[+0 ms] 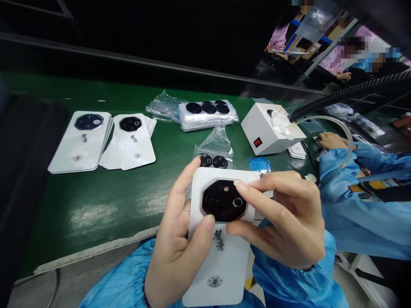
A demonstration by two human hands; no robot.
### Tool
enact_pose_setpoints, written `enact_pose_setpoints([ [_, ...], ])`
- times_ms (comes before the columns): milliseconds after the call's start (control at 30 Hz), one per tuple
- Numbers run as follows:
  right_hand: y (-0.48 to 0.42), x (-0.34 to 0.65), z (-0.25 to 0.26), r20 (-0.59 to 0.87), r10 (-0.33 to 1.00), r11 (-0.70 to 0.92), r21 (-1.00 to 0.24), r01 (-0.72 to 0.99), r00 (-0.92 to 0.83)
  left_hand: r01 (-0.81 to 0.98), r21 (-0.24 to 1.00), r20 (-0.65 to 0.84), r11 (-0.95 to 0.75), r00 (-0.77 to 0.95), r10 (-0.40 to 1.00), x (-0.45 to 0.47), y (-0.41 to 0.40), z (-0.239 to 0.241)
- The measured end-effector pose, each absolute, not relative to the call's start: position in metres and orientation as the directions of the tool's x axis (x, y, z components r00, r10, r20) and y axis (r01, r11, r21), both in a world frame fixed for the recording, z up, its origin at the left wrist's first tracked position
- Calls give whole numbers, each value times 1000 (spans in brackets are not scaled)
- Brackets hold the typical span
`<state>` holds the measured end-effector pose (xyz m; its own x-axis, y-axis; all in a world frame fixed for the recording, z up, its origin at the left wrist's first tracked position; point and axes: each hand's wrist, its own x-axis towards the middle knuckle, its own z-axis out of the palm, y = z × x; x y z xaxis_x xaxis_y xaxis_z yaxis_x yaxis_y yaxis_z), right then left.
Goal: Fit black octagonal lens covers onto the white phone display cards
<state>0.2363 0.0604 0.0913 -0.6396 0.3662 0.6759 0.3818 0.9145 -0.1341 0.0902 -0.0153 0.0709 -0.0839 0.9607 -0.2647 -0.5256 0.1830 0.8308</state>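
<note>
A white phone back cover [201, 256] with black lettering and a round emblem is held up, tilted, in front of me. At its upper end lies a black octagonal camera lens plate [220, 205] in a silver frame. My left hand [180, 239] grips the cover by its left side, with the thumb at the plate's lower edge. On the other side, my right hand [285, 222] has its index fingertip on the plate's upper right corner and its thumb near the lower right edge. The fingers behind the cover are hidden.
Two piles of similar covers, the left pile [75, 149] and a fanned pile [138, 147], lie on the green table [128, 192]. Behind are bagged lens plates [208, 117] and a white box [269, 132] with a red switch. A co-worker's blue sleeve [340, 167] is at right.
</note>
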Motion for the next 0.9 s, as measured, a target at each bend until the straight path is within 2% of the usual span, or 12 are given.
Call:
enact_pose_setpoints([
  [300, 63, 234, 86, 677, 372, 916, -159, 368, -634, -451, 887, -207, 100, -193, 959, 92, -13, 64],
  [467, 63, 230, 82, 687, 405, 901, -186, 392, -604, -445, 889, -207, 106, -184, 961, 91, -10, 62],
  [733, 64, 220, 76, 689, 516, 833, -264, 487, -509, -346, 938, -129, 33, -260, 957, 92, -10, 53],
  [900, 64, 216, 71, 689, 558, 802, -304, 514, -462, -352, 936, -124, 30, -247, 961, 91, -8, 50],
])
